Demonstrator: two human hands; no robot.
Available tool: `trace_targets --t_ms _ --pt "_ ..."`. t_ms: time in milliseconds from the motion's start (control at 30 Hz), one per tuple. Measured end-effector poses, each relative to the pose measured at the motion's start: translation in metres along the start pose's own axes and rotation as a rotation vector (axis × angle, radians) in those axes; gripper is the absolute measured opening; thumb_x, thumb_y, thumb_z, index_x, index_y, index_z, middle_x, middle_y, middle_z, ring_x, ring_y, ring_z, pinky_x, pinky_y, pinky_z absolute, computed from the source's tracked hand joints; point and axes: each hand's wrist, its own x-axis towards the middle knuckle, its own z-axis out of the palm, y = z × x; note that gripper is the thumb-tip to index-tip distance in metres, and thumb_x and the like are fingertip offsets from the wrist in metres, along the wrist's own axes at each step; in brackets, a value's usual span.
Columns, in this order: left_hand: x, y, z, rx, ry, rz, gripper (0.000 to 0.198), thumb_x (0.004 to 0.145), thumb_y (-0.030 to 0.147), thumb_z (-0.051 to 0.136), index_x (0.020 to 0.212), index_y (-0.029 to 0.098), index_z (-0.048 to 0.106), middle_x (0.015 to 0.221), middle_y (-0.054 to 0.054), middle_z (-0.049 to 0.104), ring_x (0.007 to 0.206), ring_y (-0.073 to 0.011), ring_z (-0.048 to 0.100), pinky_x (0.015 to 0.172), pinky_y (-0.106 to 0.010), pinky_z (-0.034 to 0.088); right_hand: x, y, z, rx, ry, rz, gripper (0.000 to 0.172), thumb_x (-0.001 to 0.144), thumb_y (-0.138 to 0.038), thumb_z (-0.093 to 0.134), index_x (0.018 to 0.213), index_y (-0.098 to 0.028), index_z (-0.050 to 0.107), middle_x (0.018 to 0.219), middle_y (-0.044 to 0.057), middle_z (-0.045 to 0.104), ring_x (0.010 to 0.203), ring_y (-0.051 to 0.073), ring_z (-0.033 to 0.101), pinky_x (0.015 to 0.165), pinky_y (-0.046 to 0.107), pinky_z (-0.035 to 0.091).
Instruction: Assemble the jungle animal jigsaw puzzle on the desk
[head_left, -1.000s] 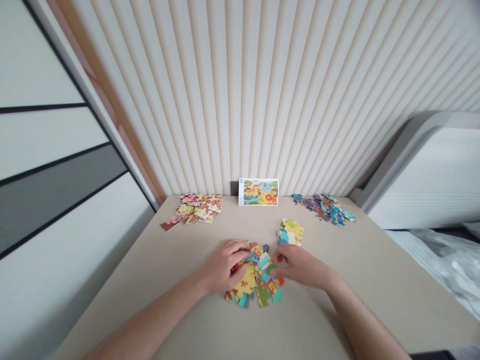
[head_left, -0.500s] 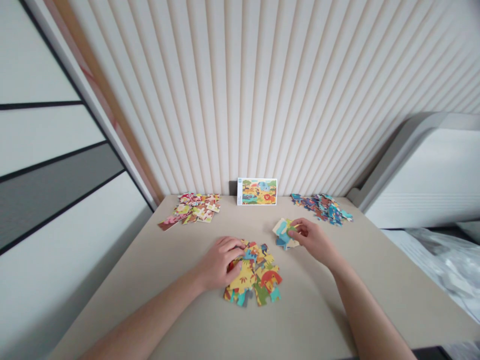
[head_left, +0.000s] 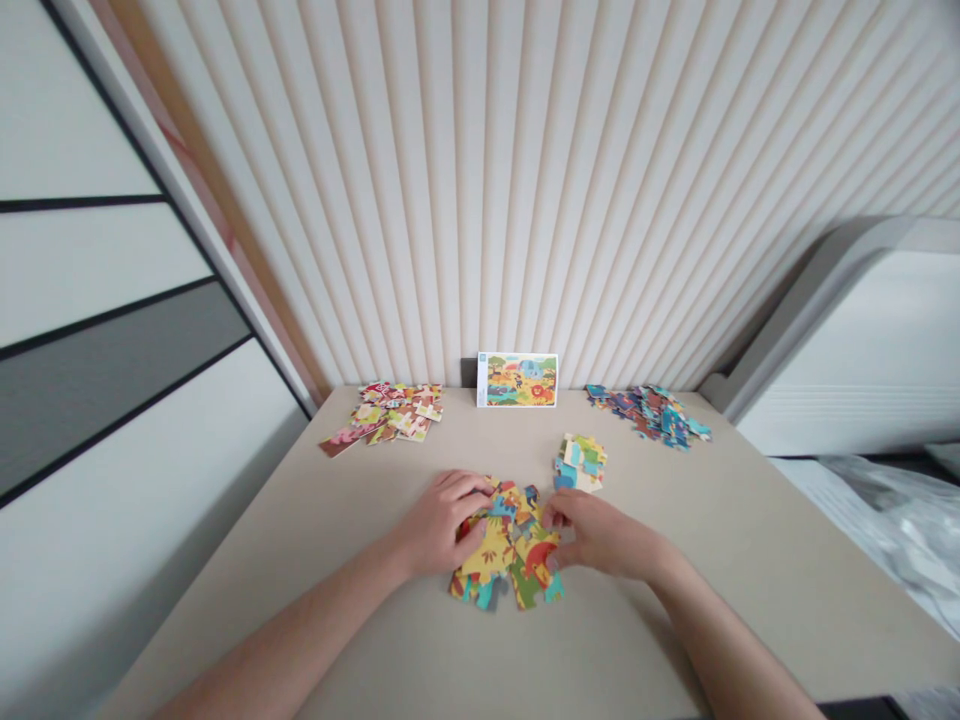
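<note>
Back from the small stack (head_left: 581,462) comes the right hand (head_left: 596,535), which a moment ago was up beside it. Its fingertips now rest on the right edge of the heap of puzzle pieces (head_left: 504,555). The left hand (head_left: 442,520) has not shifted and lies curled over the heap's left edge. I cannot tell whether either hand has actually pinched a piece or is only pressing on top.

The beige table (head_left: 750,520) carries everything, and the picture card (head_left: 517,380) stands at its far edge against the ribbed wall. The heap lies straight in front of the card, nearer the person. A reddish pile (head_left: 386,415) is spread left of the card, and a bluish pile (head_left: 649,415) lies right of it. The small stack sits in front of the card, a little to the right, just beyond the right hand.
</note>
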Motion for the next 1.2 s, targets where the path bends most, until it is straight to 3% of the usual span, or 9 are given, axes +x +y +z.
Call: trace_targets --t_ms 133,267,400,500,633,767,867,967,1200 --pt "0.0 0.0 0.0 -0.001 0.008 0.003 0.027 0.086 0.02 0.058 0.11 0.024 0.069 0.12 -0.008 0.066 0.115 -0.0273 0.059 0.105 -0.046 0.044 -0.001 0.006 -0.002 0.001 -0.034 0.033 0.036 0.071 -0.04 0.086 0.095 -0.021 0.067 0.097 0.002 0.064 0.085 0.019 0.057 0.073 0.028 0.04" --pt "0.001 0.0 0.0 -0.01 0.022 0.007 0.027 0.086 0.021 0.058 0.109 0.024 0.07 0.118 -0.009 0.067 0.114 -0.0274 0.06 0.105 -0.046 0.045 -0.002 0.011 -0.01 0.173 -0.031 0.061 0.027 0.076 -0.035 0.081 0.092 -0.021 0.063 0.085 -0.001 0.064 0.077 0.017 0.056 0.066 0.026 0.04" --pt "0.001 0.0 -0.003 -0.068 0.022 -0.004 0.037 0.089 0.028 0.059 0.125 0.023 0.065 0.122 -0.011 0.067 0.116 -0.0281 0.06 0.106 -0.046 0.045 0.006 0.009 -0.013 0.435 0.16 0.03 0.033 0.084 -0.05 0.073 0.084 -0.021 0.056 0.073 -0.003 0.057 0.068 0.014 0.051 0.06 0.026 0.039" --pt "0.0 0.0 -0.003 -0.207 0.054 -0.039 0.048 0.093 0.036 0.059 0.139 0.021 0.055 0.127 -0.012 0.066 0.118 -0.0276 0.06 0.106 -0.044 0.046 0.019 0.003 -0.002 0.632 0.297 0.024 0.042 0.081 -0.059 0.073 0.088 -0.022 0.055 0.074 -0.003 0.055 0.067 0.014 0.052 0.06 0.027 0.041" --pt "-0.003 -0.002 0.003 -0.426 0.11 -0.202 0.043 0.095 0.044 0.059 0.132 0.021 0.061 0.116 -0.009 0.072 0.102 -0.023 0.067 0.094 -0.035 0.053 0.033 -0.009 0.022 0.736 0.256 0.015 0.048 0.079 -0.065 0.072 0.097 -0.022 0.057 0.08 -0.001 0.061 0.071 0.017 0.059 0.066 0.029 0.046" --pt "-0.001 -0.007 0.008 -0.606 0.18 -0.411 0.034 0.096 0.047 0.057 0.108 0.018 0.07 0.095 -0.005 0.074 0.085 -0.0196 0.068 0.08 -0.028 0.055 0.023 -0.018 0.02 0.498 0.134 -0.03 0.044 0.082 -0.055 0.074 0.109 -0.023 0.06 0.088 -0.001 0.063 0.076 0.016 0.058 0.068 0.027 0.045" --pt "0.001 -0.015 0.009 -0.692 0.298 -0.494 0.035 0.093 0.05 0.061 0.105 0.018 0.069 0.094 -0.004 0.072 0.085 -0.0199 0.068 0.077 -0.027 0.054 0.008 -0.017 0.008 0.216 -0.021 -0.051 0.038 0.076 -0.048 0.081 0.099 -0.023 0.064 0.089 -0.002 0.06 0.077 0.015 0.054 0.068 0.026 0.041" --pt "0.002 -0.022 0.01 -0.722 0.359 -0.542 0.035 0.091 0.051 0.064 0.103 0.018 0.067 0.085 -0.002 0.07 0.078 -0.0178 0.066 0.072 -0.026 0.052 -0.002 -0.017 0.003 0.068 -0.145 -0.096 0.046 0.068 -0.046 0.087 0.102 -0.023 0.066 0.103 0.001 0.06 0.089 0.018 0.055 0.076 0.028 0.043" --pt "0.002 -0.026 0.01 -0.754 0.379 -0.568 0.032 0.093 0.048 0.064 0.103 0.018 0.066 0.087 -0.001 0.068 0.08 -0.0167 0.064 0.074 -0.025 0.05 -0.01 -0.022 0.008 0.002 -0.075 0.038 0.052 0.067 -0.036 0.089 0.109 -0.023 0.06 0.114 0.004 0.058 0.104 0.024 0.056 0.087 0.032 0.042"
